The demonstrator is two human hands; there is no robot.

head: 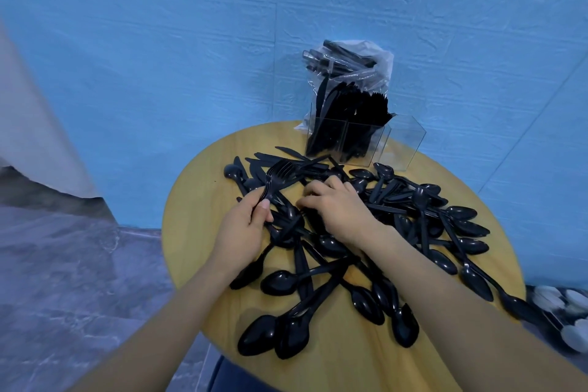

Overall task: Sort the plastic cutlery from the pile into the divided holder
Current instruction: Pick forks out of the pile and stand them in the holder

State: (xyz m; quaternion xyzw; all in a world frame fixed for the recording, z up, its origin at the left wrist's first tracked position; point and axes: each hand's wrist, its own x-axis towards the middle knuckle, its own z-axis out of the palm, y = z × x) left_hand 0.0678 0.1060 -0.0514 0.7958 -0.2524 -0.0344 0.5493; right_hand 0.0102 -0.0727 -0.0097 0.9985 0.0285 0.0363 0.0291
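A pile of black plastic cutlery (397, 232), mostly spoons with some knives and forks, covers the round wooden table (197, 194). My left hand (245, 226) grips a small bunch of black forks (280, 173) by their handles, tines pointing up and away. My right hand (337, 207) rests palm down on the pile's middle, fingers curled among the pieces; I cannot tell whether it holds one. The clear divided holder (346, 143) stands at the table's far edge. Its left compartments are packed with black knives and forks, and its right compartment (402, 145) looks empty.
A clear plastic bag (353, 64) with more black cutlery leans on the blue wall behind the holder. White plastic pieces (569, 312) lie in a container off the table's right edge. Grey floor lies to the left.
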